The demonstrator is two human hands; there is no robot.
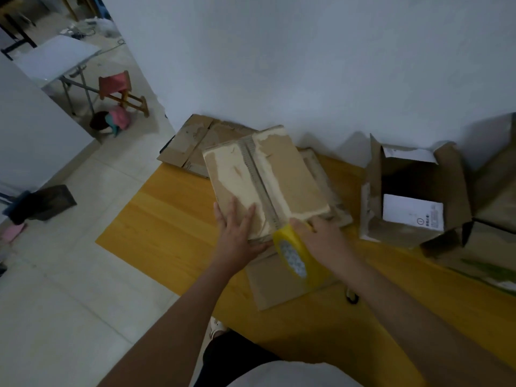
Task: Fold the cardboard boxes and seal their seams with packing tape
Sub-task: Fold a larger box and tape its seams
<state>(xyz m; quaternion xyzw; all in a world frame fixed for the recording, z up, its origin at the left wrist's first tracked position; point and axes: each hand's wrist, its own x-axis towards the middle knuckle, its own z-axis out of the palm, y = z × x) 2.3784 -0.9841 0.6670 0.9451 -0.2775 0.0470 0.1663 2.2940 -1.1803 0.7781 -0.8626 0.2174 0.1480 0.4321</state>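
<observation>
A closed cardboard box (290, 174) stands on the wooden table (156, 219), its two top flaps meeting at a middle seam with a strip of tape along it. My left hand (237, 227) lies flat on the left flap near the box's front edge, fingers straight. My right hand (321, 236) grips a yellow roll of packing tape (293, 252) at the near end of the seam, where the tape strip runs from the roll up onto the box. A flat piece of cardboard (279, 283) lies under the box's near side.
An open cardboard box (413, 196) with white labels on its flaps stands to the right, with more boxes (494, 219) beyond it. Flattened cardboard (187, 146) lies at the table's far left corner against the white wall. A small dark object (352, 297) lies near my right forearm.
</observation>
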